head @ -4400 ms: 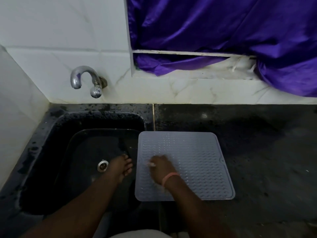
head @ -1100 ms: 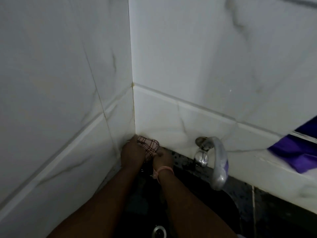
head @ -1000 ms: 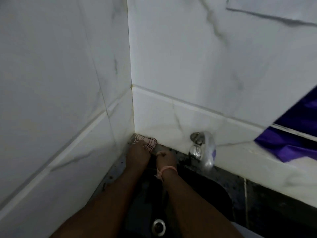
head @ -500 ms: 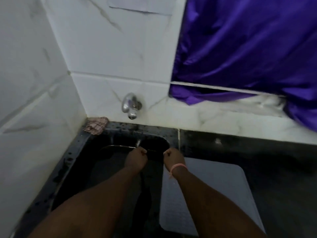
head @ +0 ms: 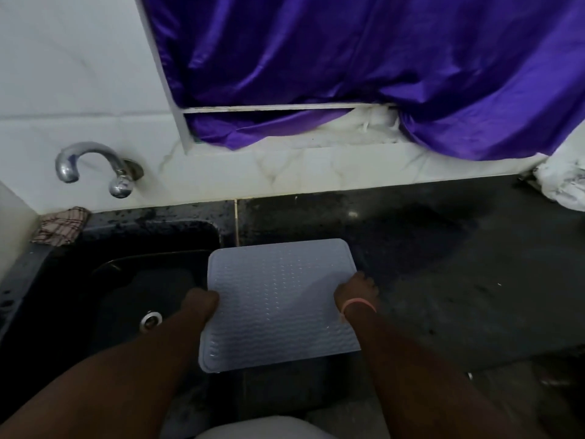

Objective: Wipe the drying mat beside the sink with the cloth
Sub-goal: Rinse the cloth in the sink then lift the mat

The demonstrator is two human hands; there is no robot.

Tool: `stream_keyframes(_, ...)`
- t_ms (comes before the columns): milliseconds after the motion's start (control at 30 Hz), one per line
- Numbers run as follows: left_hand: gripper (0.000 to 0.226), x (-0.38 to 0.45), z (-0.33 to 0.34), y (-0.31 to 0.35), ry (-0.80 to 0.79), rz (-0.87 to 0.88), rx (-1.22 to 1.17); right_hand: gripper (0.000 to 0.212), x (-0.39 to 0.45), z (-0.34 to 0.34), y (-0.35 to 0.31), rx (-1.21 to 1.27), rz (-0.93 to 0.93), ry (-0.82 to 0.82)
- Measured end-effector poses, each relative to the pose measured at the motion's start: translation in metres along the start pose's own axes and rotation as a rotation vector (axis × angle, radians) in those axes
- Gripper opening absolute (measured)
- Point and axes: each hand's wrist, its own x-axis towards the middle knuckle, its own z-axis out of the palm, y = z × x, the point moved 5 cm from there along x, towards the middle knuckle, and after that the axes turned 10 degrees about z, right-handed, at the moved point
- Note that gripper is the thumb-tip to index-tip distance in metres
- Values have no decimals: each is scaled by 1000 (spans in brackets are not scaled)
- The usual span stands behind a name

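One mat (head: 278,299), two gripping hands (head: 202,301) (head: 356,291)

A home kitchen's washing-up corner, going by the black sink (head: 57,299) sunk into a dark speckled stone surface (head: 443,280), the chrome tap (head: 91,163) on white marble-look wall tiles (head: 79,74), the checked cloth (head: 60,226) in the corner and the purple curtain (head: 348,58) hung above.
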Motion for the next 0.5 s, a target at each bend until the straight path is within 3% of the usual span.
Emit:
stream_keyframes(100,47,-4,-6,1,63,13,-56,52,15,1,8,50,13,-13)
stream_keyframes(200,51,-8,-8,13,103,82,-136,53,37,0,9,195,80,-131)
stream_keyframes(300,43,-14,-6,36,143,222,-108,37,52,-4,2,246,-18,-189)
stream_keyframes(500,39,-30,-13,69,339,409,45,16,53,-18,-7,342,-232,-84)
